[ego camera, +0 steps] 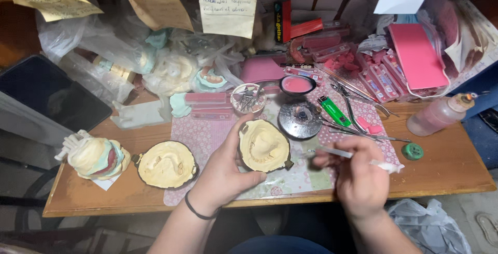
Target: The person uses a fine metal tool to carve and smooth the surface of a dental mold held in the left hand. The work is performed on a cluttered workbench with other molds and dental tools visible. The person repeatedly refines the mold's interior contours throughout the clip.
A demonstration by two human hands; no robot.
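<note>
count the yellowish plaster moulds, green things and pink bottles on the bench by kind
Yellowish plaster moulds: 2, one in the left hand at, one on the bench at
Green lighter: 1
Green round cap: 1
Pink squeeze bottle: 1
Total: 5
The right hand holds a thin tool.

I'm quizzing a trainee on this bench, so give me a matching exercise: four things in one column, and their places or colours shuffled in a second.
Things:
1. lighter
2. plaster mould half
3. bottle cap
4. thin tool

Descriptions:
A. held in the left hand
B. held in the right hand
C. bright green, on the flowered mat
D. round, on the bare wooden table

Pairs: 1-C, 2-A, 3-D, 4-B
</note>
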